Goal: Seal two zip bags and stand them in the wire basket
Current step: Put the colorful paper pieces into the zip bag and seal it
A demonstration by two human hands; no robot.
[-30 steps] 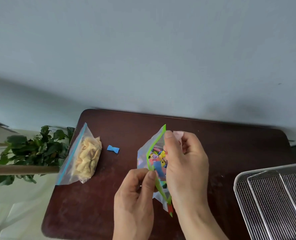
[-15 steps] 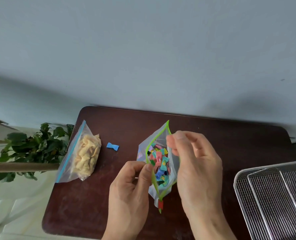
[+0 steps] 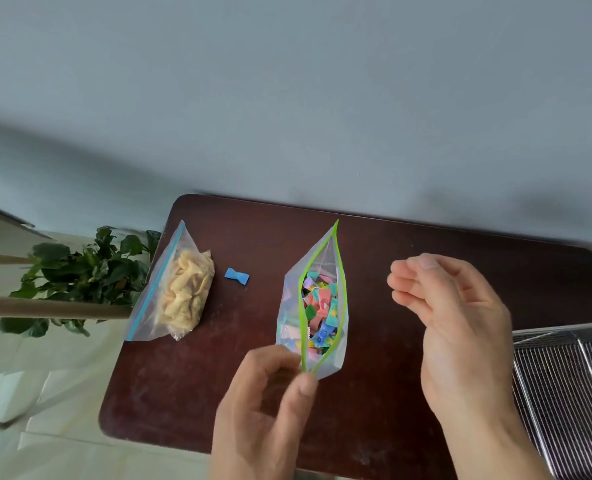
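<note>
Right hand (image 3: 457, 317): has let go of the green-zip bag (image 3: 317, 306) and drawn off to its right, fingers loosely curled, empty.
Left hand (image 3: 270, 403): pinches the bag's near corner.
Bag: mid-table, mouth gaping, zip running away from the person; the left hand is nearer.

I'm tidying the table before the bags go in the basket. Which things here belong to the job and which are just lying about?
Belong to the job:
green-zip bag, mouth open, pinched at its near corner by the left hand
blue-zip bag, lying on the table
wire basket
right hand, holding nothing

Lying about:
loose blue candy between the bags
plant beside the table
</note>
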